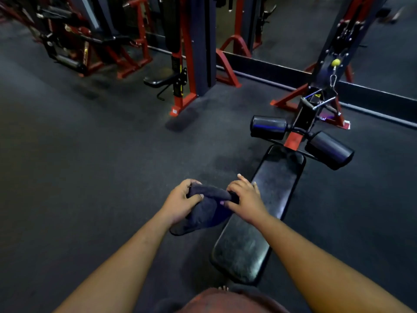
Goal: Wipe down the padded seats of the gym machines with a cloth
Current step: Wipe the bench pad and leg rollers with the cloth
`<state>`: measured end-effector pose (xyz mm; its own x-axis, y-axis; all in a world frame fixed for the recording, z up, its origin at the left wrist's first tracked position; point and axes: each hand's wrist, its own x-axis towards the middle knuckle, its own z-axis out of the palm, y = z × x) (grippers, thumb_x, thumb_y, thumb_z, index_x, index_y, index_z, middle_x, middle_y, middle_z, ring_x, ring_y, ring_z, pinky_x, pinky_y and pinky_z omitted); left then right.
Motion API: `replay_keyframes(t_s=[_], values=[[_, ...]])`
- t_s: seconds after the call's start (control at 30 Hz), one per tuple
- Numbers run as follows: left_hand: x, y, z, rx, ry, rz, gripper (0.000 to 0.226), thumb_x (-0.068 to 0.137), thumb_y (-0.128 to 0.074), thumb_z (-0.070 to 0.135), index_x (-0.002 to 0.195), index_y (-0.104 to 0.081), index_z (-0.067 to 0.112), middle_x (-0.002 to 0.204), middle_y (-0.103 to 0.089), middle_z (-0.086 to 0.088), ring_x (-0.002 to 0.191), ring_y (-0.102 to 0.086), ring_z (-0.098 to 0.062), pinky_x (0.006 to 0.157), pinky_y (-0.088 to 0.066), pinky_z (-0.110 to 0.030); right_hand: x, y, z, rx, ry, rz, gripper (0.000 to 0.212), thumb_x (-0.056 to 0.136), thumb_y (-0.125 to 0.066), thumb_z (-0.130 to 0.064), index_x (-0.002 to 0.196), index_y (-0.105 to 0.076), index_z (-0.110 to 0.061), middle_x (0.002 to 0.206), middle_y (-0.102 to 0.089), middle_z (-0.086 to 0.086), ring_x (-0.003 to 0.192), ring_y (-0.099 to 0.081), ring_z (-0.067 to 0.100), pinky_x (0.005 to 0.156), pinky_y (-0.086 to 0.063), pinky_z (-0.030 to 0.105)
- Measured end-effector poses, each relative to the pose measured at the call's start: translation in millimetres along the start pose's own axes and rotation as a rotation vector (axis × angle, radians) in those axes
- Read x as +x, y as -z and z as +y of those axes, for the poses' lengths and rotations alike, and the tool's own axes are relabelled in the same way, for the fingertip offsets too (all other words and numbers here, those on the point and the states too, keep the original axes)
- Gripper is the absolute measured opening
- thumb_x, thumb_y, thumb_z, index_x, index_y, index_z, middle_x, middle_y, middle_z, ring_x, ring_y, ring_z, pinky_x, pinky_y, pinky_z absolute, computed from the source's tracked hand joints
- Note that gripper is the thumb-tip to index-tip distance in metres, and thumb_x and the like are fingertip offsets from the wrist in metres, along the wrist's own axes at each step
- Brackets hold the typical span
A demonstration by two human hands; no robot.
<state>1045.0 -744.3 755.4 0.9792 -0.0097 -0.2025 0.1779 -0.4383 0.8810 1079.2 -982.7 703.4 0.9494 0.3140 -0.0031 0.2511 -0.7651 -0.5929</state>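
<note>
A dark cloth (pixel 206 208) hangs in the air between both hands, just left of a long black padded bench seat (pixel 266 204). My left hand (pixel 180 202) grips the cloth's left end with curled fingers. My right hand (pixel 244 198) pinches its right end over the seat's left edge. The lower flap of the cloth droops toward the floor. Two black roller pads (pixel 268 127) (pixel 329 150) sit at the far end of the bench.
A red and black cable machine (pixel 329 64) with a hanging handle stands behind the bench. Another red-framed machine with a small black seat (pixel 161 81) is at centre back, and more machines at back left. Dark rubber floor (pixel 90 166) spreads to the left.
</note>
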Motion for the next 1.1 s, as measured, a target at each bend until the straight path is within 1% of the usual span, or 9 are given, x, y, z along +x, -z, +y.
replay_keyframes(t_s=[0.07,0.17,0.33,0.53,0.63,0.8,0.87,0.93,1.1], values=[[26,13,-2,0.002,-0.017,0.058,0.023,0.096,-0.065,0.010,0.115,-0.062,0.023,0.109,-0.070,0.009,0.105,-0.065,-0.006,0.091,-0.051,-0.026,23,10,-6,0.066,-0.013,-0.004,0.025,0.088,-0.074,-0.045,0.092,-0.058,-0.027,0.096,-0.064,-0.012,0.105,-0.059,0.013,0.095,-0.046,0.044],[72,33,-2,-0.050,-0.011,0.076,0.023,0.100,-0.061,0.011,0.120,-0.061,0.021,0.110,-0.068,0.014,0.101,-0.061,0.008,0.081,-0.045,-0.006,61,14,-17,0.216,-0.099,-0.042,0.024,0.092,-0.073,-0.041,0.090,-0.054,-0.026,0.082,-0.063,-0.011,0.074,-0.058,0.006,0.065,-0.044,0.028],[161,66,-12,-0.102,-0.077,-0.039,0.030,0.099,-0.063,0.008,0.126,-0.062,0.021,0.120,-0.066,0.014,0.115,-0.061,-0.005,0.088,-0.042,-0.002,127,-5,-17,0.359,-0.169,0.028,0.038,0.089,-0.077,-0.039,0.122,-0.060,-0.032,0.114,-0.070,-0.011,0.103,-0.066,0.005,0.092,-0.054,0.032],[250,110,-6,0.024,-0.252,-0.300,0.047,0.098,-0.065,0.006,0.143,-0.054,0.015,0.136,-0.063,0.002,0.127,-0.059,-0.010,0.109,-0.046,-0.025,189,-29,-41,0.196,-0.255,-0.007,0.075,0.077,-0.063,-0.080,0.142,-0.050,-0.045,0.126,-0.054,-0.016,0.121,-0.051,0.009,0.106,-0.046,0.038],[295,125,6,0.114,-0.342,-0.471,0.053,0.098,-0.064,0.007,0.147,-0.048,0.020,0.138,-0.061,0.005,0.129,-0.056,-0.006,0.109,-0.043,-0.019,232,-29,-63,0.216,-0.259,0.110,0.071,0.083,-0.073,-0.062,0.145,-0.051,-0.037,0.144,-0.046,-0.014,0.134,-0.039,0.004,0.114,-0.036,0.032],[367,120,26,0.166,-0.379,-0.535,0.057,0.096,-0.070,0.027,0.146,-0.043,0.030,0.133,-0.058,0.008,0.122,-0.058,-0.005,0.103,-0.046,-0.022,281,-11,-61,0.442,-0.350,0.317,0.012,0.096,-0.069,-0.029,0.108,-0.066,-0.033,0.099,-0.072,-0.012,0.093,-0.068,0.004,0.085,-0.058,0.037],[400,112,25,0.445,-0.475,-0.531,0.060,0.089,-0.073,0.049,0.141,-0.048,0.031,0.134,-0.055,0.012,0.121,-0.054,-0.005,0.101,-0.045,-0.030,292,0,-47,0.546,-0.405,0.411,0.012,0.099,-0.067,-0.024,0.105,-0.064,-0.033,0.096,-0.073,-0.012,0.092,-0.069,0.005,0.083,-0.057,0.031],[432,100,24,0.612,-0.464,-0.588,0.044,0.086,-0.074,0.049,0.121,-0.059,0.027,0.117,-0.064,0.010,0.109,-0.061,-0.012,0.091,-0.050,-0.036,301,8,-24,0.618,-0.475,0.504,0.009,0.100,-0.066,-0.025,0.107,-0.064,-0.029,0.097,-0.073,-0.007,0.095,-0.069,0.011,0.086,-0.055,0.034],[526,25,45,0.583,-0.377,-0.696,0.015,0.089,-0.072,0.038,0.098,-0.060,0.033,0.095,-0.072,0.009,0.090,-0.067,-0.015,0.080,-0.056,-0.040,338,23,79,0.645,-0.705,0.670,0.016,0.100,-0.065,-0.029,0.108,-0.062,-0.015,0.096,-0.073,-0.003,0.090,-0.067,0.004,0.085,-0.054,0.036]])
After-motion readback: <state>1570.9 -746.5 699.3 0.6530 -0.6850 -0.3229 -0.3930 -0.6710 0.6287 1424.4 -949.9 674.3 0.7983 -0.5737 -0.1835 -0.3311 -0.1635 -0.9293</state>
